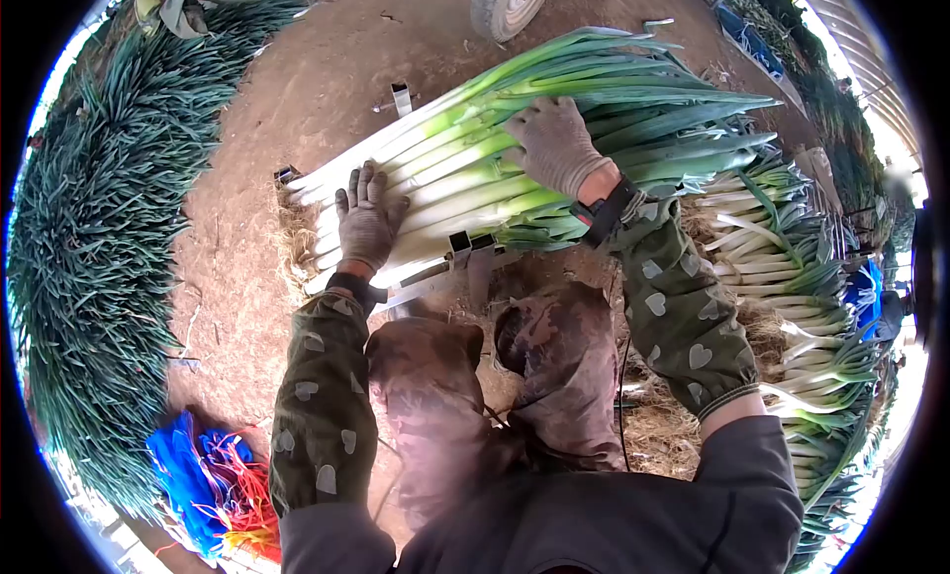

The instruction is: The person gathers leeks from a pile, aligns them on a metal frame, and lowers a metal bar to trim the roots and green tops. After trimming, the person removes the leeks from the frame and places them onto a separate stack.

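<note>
A wide layer of long green onions [445, 168] lies across a low metal stand [473, 247], white root ends to the left and green leaves to the right. My left hand [368, 218], in a grey knit glove, rests flat on the white stalks with its fingers stretched out. Over the green part, my right hand [554, 143], also gloved, is closed with its fingers curled down against the leaves. What lies inside those fingers is hidden. The shaggy roots [295, 238] stick out beyond my left hand.
A large bank of green onions [109, 247] stands along the left. More onions [782, 297] are heaped to my right. Blue bands [183, 475] and red strips [247, 490] lie at lower left. A wheel [513, 5] stands on the dirt floor ahead.
</note>
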Tool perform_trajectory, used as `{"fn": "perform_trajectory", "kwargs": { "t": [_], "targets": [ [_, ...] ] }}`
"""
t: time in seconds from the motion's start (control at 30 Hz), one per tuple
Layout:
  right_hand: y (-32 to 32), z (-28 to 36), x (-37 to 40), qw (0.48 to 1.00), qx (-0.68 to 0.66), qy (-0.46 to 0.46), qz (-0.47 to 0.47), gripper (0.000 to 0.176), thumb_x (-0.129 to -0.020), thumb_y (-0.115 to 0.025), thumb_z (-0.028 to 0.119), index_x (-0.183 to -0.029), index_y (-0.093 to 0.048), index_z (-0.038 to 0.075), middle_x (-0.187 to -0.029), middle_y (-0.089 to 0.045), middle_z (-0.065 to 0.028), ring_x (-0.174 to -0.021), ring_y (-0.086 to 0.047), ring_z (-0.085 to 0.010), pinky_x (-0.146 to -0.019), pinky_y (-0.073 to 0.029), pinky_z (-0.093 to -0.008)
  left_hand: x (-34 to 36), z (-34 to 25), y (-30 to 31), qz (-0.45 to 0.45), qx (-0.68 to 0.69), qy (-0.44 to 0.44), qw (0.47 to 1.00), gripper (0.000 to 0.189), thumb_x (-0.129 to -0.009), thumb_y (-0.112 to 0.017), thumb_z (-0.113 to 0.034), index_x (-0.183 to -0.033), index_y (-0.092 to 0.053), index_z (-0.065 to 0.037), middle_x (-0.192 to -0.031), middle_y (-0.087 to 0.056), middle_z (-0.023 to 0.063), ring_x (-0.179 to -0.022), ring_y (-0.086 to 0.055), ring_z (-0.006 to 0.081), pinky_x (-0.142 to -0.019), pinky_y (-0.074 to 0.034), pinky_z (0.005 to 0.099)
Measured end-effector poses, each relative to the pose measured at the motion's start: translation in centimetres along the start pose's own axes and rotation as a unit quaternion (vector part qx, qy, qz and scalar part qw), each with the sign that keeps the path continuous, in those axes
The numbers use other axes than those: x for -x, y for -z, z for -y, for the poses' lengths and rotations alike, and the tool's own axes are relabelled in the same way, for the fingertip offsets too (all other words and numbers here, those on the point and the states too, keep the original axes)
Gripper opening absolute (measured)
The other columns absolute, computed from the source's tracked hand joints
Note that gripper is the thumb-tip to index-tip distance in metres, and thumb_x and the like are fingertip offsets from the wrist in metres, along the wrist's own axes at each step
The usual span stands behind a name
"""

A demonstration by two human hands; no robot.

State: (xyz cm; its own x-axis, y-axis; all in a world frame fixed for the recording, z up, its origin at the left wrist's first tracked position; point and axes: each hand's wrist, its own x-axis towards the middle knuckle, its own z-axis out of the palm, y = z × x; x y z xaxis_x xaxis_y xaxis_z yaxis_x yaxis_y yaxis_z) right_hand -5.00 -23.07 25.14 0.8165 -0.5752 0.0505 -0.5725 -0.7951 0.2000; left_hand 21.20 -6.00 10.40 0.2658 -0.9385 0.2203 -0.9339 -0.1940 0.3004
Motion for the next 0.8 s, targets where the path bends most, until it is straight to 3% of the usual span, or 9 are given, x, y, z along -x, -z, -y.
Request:
{"fn": "perform_trajectory", "kwargs": {
  "t": [0.17,0.3,0.37,0.47,0.57,0.6,0.7,0.8],
  "targets": [
    [-0.8,-0.5,-3.4,0.995,0.062,0.031,0.072,0.024,-0.098,-0.058,0.029,-0.104,-0.07,0.01,-0.104,-0.072,-0.0078,-0.111,-0.064,-0.0312,-0.094,-0.05,-0.0468,0.1,0.1,-0.1,-0.016,0.003,-0.006,1.0,0.064,-0.101,-0.058,-0.047,-0.149,-0.046,-0.006,-0.165,-0.035,0.0143,-0.154,-0.028,0.0349,-0.124,-0.02,0.0553],
    [-0.9,-1.1,-4.1,0.994,-0.025,-0.026,0.106,0.026,-0.099,-0.056,0.029,-0.112,-0.067,0.008,-0.109,-0.072,-0.0124,-0.114,-0.064,-0.0348,-0.094,-0.051,-0.051,0.0,0.1,-0.1,-0.025,0.007,-0.005,1.0,0.069,-0.1,-0.058,-0.05,-0.149,-0.047,-0.004,-0.163,-0.037,0.0156,-0.153,-0.03,0.0353,-0.124,-0.021,0.0552],
    [-1.6,-1.7,-4.1,0.993,-0.06,-0.039,0.098,0.028,-0.1,-0.055,0.029,-0.116,-0.065,0.007,-0.113,-0.071,-0.0143,-0.117,-0.064,-0.0359,-0.098,-0.05,-0.0523,0.2,0.1,0.0,-0.025,0.007,-0.008,1.0,0.069,-0.1,-0.058,-0.051,-0.149,-0.047,-0.004,-0.163,-0.037,0.0151,-0.153,-0.03,0.0349,-0.124,-0.021,0.0549],
    [-2.6,-3.5,-3.8,0.998,-0.004,0.031,-0.045,0.029,-0.1,-0.054,0.027,-0.119,-0.062,0.006,-0.111,-0.072,-0.0184,-0.107,-0.069,-0.0371,-0.094,-0.052,-0.0521,0.1,0.2,0.1,-0.032,0.008,-0.013,0.999,0.069,-0.1,-0.057,-0.052,-0.148,-0.048,-0.003,-0.163,-0.037,0.0141,-0.153,-0.03,0.0342,-0.125,-0.021,0.0546],
    [-1.7,-5.1,-5.5,0.989,0.012,-0.06,0.137,0.03,-0.1,-0.053,0.025,-0.121,-0.062,0.006,-0.103,-0.073,-0.0208,-0.095,-0.072,-0.0393,-0.089,-0.054,-0.0525,0.1,0.0,0.4,-0.026,0.013,-0.005,1.0,0.069,-0.1,-0.057,-0.052,-0.148,-0.049,-0.003,-0.163,-0.038,0.0131,-0.153,-0.03,0.0334,-0.125,-0.021,0.0543],
    [-1.5,-5.6,-5.8,0.992,0.024,-0.004,0.122,0.031,-0.1,-0.052,0.024,-0.124,-0.062,0.006,-0.094,-0.074,-0.0216,-0.089,-0.072,-0.0408,-0.084,-0.056,-0.0524,0.1,-0.1,0.5,-0.021,0.016,-0.003,1.0,0.069,-0.1,-0.057,-0.052,-0.148,-0.049,-0.003,-0.163,-0.038,0.0128,-0.153,-0.03,0.0332,-0.125,-0.021,0.0542],
    [-1.1,-6.0,-6.1,0.987,0.026,0.011,0.157,0.036,-0.103,-0.05,0.028,-0.132,-0.061,0.008,-0.102,-0.074,-0.021,-0.096,-0.071,-0.0397,-0.09,-0.054,-0.0515,0.0,-0.3,0.8,-0.016,0.02,0.006,1.0,0.069,-0.1,-0.057,-0.052,-0.148,-0.048,-0.003,-0.163,-0.037,0.0121,-0.153,-0.031,0.0328,-0.124,-0.022,0.0545],
    [-3.4,-6.5,-6.0,0.996,-0.039,0.068,0.049,0.043,-0.104,-0.05,0.037,-0.134,-0.063,0.01,-0.126,-0.069,-0.0202,-0.118,-0.064,-0.0381,-0.106,-0.047,-0.0486,-0.2,-0.3,0.7,-0.025,0.015,-0.002,1.0,0.067,-0.1,-0.056,-0.052,-0.146,-0.049,-0.004,-0.163,-0.038,0.0126,-0.152,-0.033,0.0331,-0.123,-0.023,0.0544]
  ]
}}
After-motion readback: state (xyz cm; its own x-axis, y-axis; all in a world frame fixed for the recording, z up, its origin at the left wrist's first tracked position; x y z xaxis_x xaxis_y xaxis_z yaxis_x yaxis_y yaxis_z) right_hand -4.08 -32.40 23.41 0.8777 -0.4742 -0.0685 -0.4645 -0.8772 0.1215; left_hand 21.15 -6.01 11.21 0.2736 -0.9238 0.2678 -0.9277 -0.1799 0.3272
